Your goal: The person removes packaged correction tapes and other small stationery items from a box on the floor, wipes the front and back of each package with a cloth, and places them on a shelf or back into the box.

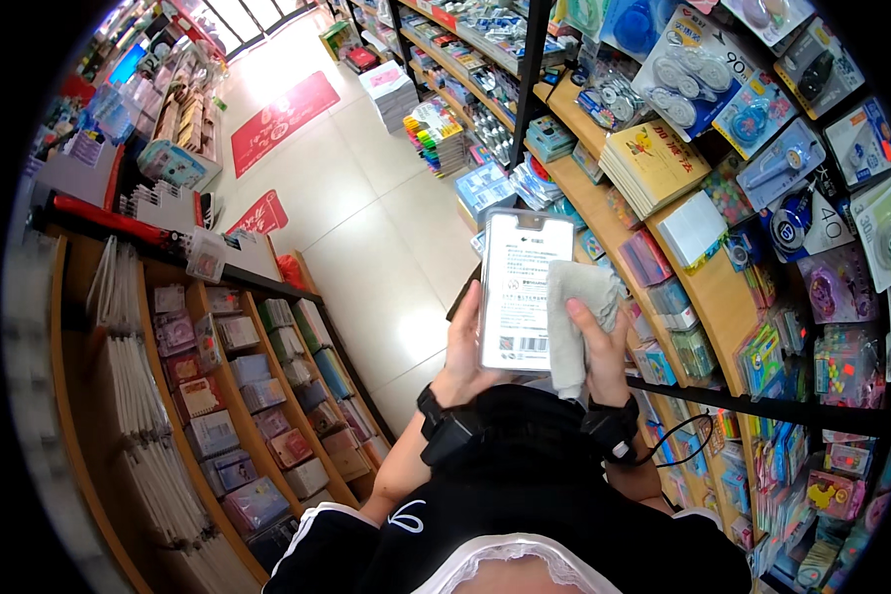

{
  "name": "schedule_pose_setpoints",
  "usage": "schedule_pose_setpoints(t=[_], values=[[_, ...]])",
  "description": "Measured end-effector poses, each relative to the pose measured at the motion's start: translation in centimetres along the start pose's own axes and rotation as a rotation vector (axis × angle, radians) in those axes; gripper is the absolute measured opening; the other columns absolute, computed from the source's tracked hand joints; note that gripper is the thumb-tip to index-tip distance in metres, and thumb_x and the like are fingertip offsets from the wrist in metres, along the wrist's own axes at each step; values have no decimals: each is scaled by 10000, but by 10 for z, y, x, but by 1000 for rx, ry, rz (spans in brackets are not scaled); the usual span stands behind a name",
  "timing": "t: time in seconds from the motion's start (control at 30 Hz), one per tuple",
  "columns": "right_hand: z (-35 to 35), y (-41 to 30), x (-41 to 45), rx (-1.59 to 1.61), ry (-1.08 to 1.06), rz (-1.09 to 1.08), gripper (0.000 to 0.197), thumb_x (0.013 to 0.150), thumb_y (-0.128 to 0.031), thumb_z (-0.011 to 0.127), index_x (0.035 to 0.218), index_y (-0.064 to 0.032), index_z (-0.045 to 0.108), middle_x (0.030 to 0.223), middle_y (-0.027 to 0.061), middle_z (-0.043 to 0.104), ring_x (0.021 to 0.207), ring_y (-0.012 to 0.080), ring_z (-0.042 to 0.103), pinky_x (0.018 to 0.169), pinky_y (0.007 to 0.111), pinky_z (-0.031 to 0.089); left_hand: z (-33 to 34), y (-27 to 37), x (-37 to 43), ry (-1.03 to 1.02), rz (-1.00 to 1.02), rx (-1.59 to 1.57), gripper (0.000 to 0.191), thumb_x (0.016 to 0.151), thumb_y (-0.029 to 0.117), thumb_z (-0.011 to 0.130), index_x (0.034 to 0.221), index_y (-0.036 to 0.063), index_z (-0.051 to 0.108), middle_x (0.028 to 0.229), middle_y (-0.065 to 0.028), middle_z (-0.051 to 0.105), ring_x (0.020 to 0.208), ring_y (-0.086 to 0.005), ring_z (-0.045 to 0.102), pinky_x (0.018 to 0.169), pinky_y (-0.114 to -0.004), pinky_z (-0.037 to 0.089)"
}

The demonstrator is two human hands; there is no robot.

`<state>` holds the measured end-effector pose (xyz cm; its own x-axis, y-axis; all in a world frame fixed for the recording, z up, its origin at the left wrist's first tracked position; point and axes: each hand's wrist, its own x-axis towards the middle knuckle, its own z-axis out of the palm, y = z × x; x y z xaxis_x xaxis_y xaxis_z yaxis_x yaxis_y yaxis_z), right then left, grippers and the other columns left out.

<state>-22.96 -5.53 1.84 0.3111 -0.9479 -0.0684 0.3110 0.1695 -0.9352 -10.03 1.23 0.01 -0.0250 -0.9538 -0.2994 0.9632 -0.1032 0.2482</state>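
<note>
My left hand (464,353) grips the left edge and lower corner of a flat white retail package (523,297) in what looks like a clear plastic case. Its face bears small print and a barcode, and there is a notch at the top. A grey cloth (570,327) lies over the package's right side, held in my right hand (601,345) with the thumb on top. Part of the cloth bunches up beyond the fingers. A dark edge (462,295) shows behind the package at the left; what it belongs to is hidden.
Wooden shelving (713,319) on the right holds stationery, a stack of yellow booklets (653,167) and hanging blister packs (690,74). Shelves of notebooks (211,397) stand on the left. Between them runs a tiled floor (371,223) with a red mat (286,122) and stacked goods (390,93).
</note>
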Motion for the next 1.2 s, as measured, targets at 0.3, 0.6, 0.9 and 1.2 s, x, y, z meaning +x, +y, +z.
schedule_pose_setpoints(t=[0.3,0.6,0.9,1.2], values=[[1,-24,7,-729,-106,-453,310,618,-15,653,894,58,534,989,115,510,851,222,518,778,294,398,-21,-13,6,-291,-107,-130,611,851,496,278,1261,44,300,1248,-127,384,1114,-267,417,943,-405,312],[11,-41,26,-1032,59,-659,480,574,88,511,1033,-52,540,920,131,501,848,296,522,726,331,422,5,-20,4,-120,-15,260,559,864,414,299,1261,21,266,1175,-151,442,1048,-259,474,900,-396,371],[18,-48,1,-1028,-342,-651,461,528,34,602,975,-76,578,910,77,521,806,263,535,673,326,435,15,-17,1,-137,54,-7,665,797,490,354,1268,29,261,1228,-165,382,1106,-272,419,921,-405,343],[10,-69,-14,-832,-724,-456,421,532,-12,627,945,-87,596,887,73,545,837,234,552,701,311,456,11,-12,2,-272,74,58,802,722,544,387,1289,11,196,1240,-233,337,1103,-334,409,913,-435,346]])
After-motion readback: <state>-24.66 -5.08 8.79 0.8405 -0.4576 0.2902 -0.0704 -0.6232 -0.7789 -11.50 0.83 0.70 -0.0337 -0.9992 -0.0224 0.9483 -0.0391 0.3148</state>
